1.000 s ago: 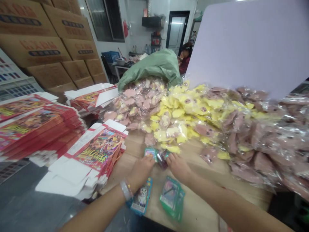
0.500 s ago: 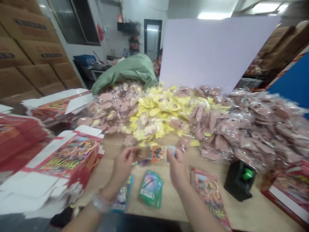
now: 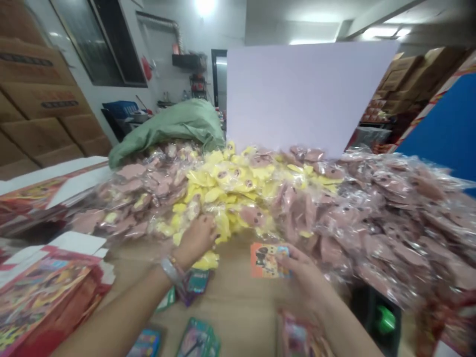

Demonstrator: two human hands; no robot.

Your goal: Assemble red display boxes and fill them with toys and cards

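Note:
My right hand (image 3: 299, 267) pinches a small orange picture card (image 3: 264, 260), or a thin stack of them, by its right end above the table. My left hand (image 3: 199, 237) is at the near edge of a heap of yellow shaped pieces in clear bags (image 3: 238, 178). Its fingers curl downward with the back of the hand towards me; what they grip is hidden. Below my left wrist lie dark and purple cards (image 3: 197, 281). Nearer to me are a green-edged card stack (image 3: 197, 339) and a blue card pack (image 3: 147, 342).
Bagged pinkish-brown pieces (image 3: 372, 213) heap up on the right. Printed flat cartons (image 3: 40, 297) are stacked at the left. A black dispenser with a green core (image 3: 385, 317) stands at right, beside a red printed packet (image 3: 297, 337). Behind are a green sack (image 3: 174, 121) and a pale board (image 3: 297, 94).
My left hand has left the cards and moved forward to the yellow bagged pieces. My right hand alone now holds the orange card. The head view has shifted right and up.

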